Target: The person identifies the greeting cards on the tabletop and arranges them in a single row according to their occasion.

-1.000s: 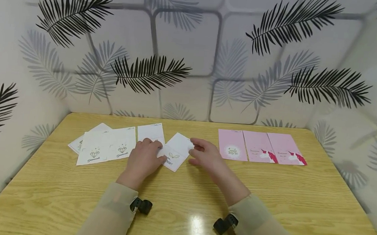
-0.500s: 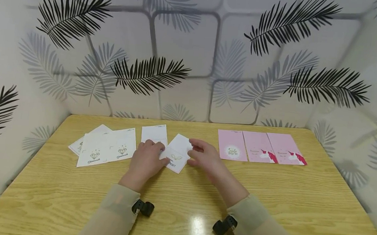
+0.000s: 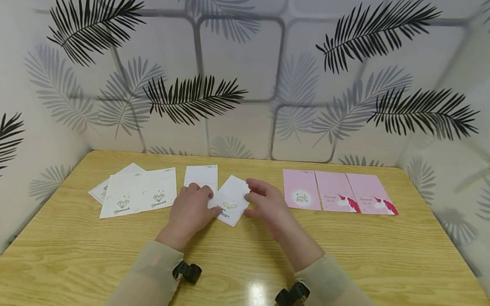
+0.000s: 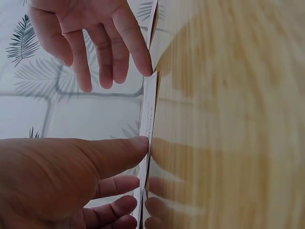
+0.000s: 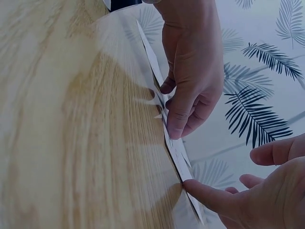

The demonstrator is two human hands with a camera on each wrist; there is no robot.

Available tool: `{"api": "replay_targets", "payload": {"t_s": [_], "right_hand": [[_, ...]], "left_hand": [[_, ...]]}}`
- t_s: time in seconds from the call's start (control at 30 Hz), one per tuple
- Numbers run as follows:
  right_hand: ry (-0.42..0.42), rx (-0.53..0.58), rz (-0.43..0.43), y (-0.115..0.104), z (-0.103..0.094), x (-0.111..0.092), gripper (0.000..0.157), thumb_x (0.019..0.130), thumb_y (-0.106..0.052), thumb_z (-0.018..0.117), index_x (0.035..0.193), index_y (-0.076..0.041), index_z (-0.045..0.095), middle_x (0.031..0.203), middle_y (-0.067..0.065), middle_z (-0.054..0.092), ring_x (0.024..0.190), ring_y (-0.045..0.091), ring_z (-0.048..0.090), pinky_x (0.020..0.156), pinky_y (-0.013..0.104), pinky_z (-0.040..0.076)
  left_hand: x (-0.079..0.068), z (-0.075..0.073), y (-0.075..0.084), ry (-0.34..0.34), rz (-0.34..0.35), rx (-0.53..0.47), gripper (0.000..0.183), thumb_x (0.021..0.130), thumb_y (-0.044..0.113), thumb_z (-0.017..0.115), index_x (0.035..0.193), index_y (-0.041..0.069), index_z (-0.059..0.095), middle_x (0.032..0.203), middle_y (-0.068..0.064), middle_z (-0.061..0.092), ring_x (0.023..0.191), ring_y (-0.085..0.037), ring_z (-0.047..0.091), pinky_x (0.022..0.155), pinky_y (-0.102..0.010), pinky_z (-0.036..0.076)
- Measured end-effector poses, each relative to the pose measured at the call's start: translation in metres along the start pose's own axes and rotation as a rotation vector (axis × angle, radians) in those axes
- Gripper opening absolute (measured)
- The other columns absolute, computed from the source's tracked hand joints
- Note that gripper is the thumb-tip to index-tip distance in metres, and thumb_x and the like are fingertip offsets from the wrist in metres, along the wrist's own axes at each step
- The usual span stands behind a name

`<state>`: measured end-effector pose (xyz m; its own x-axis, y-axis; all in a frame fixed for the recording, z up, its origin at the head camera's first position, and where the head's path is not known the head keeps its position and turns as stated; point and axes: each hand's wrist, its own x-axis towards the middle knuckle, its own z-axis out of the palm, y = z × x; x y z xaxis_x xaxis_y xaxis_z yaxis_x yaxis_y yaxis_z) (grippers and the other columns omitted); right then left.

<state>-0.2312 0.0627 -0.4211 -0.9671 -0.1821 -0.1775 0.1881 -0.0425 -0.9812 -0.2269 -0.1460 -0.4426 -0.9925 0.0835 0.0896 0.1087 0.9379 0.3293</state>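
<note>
"What's at the far left of your table (image 3: pixel 236 258)?"

"White diamond cards (image 3: pixel 141 193): two lie side by side, gold gems on their lower halves, and another pokes out at an angle from behind them."

"And next to those?"

"A plain-topped white card (image 3: pixel 202 174), its lower part hidden by my left hand (image 3: pixel 190 211). That hand is relaxed: the fingers rest toward the white card, slightly bent, and the straight thumb lies on the left edge of the winged card (image 3: pixel 232 197)."

"How does the winged card sit?"

"Flat on the table, between my hands, turned so that one corner points toward me. I can read 'heart' under the gold wings; my thumb covers the start of the lettering."

"And your right hand (image 3: pixel 268 205)?"

"Just right of it, fingers spread and loosely curved, with a fingertip touching the card's right edge. Whether the other tips touch too, I can't tell."

"What's beyond that?"

"Three pink cards in a row near the back of the table: first the smile card (image 3: pixel 298 183), then two unicorn cards (image 3: pixel 349 185), each with a red-maned head at its lower right."
</note>
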Motion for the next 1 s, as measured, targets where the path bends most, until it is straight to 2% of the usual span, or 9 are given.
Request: {"api": "replay_targets", "payload": {"t_s": [0.43, 0.7, 0.9, 1.0], "right_hand": [[0.011, 0.055, 0.005, 0.0034, -0.0013, 0.0022, 0.056, 0.106, 0.002, 0.059, 0.161, 0.007, 0.049, 0.166, 0.026, 0.042, 0.14, 0.038, 0.051, 0.11, 0.055, 0.054], [0.016, 0.099, 0.015, 0.0061, -0.0034, 0.0047, 0.056, 0.105, 0.004, 0.06, 0.16, 0.005, 0.051, 0.166, 0.022, 0.041, 0.131, 0.035, 0.059, 0.111, 0.049, 0.055], [-0.036, 0.028, 0.033, 0.0095, -0.0021, 0.0053, 0.049, 0.107, 0.0, 0.064, 0.155, 0.004, 0.057, 0.158, 0.023, 0.054, 0.132, 0.034, 0.063, 0.111, 0.046, 0.055], [-0.049, -0.013, 0.043, 0.0097, -0.0011, 0.0041, 0.049, 0.106, -0.001, 0.064, 0.155, 0.003, 0.059, 0.158, 0.022, 0.056, 0.131, 0.032, 0.065, 0.112, 0.047, 0.053]], "left_hand": [[0.0006, -0.0005, 0.0022, -0.017, -0.028, -0.006, 0.04, 0.096, 0.034, 0.088, 0.113, 0.001, 0.073, 0.109, -0.016, 0.069, 0.103, -0.038, 0.063, 0.092, -0.052, 0.055], [0.0012, -0.0003, 0.0012, -0.015, -0.022, -0.013, 0.036, 0.096, 0.032, 0.088, 0.109, 0.002, 0.072, 0.104, -0.014, 0.068, 0.097, -0.036, 0.062, 0.088, -0.051, 0.055], [0.0015, 0.0003, 0.0008, -0.033, -0.03, -0.021, 0.037, 0.097, 0.034, 0.087, 0.111, 0.003, 0.072, 0.106, -0.014, 0.067, 0.098, -0.035, 0.061, 0.089, -0.05, 0.054], [0.002, 0.0001, 0.0004, -0.035, -0.027, -0.027, 0.037, 0.098, 0.034, 0.086, 0.112, 0.004, 0.071, 0.106, -0.014, 0.067, 0.097, -0.035, 0.061, 0.088, -0.05, 0.054]]}}
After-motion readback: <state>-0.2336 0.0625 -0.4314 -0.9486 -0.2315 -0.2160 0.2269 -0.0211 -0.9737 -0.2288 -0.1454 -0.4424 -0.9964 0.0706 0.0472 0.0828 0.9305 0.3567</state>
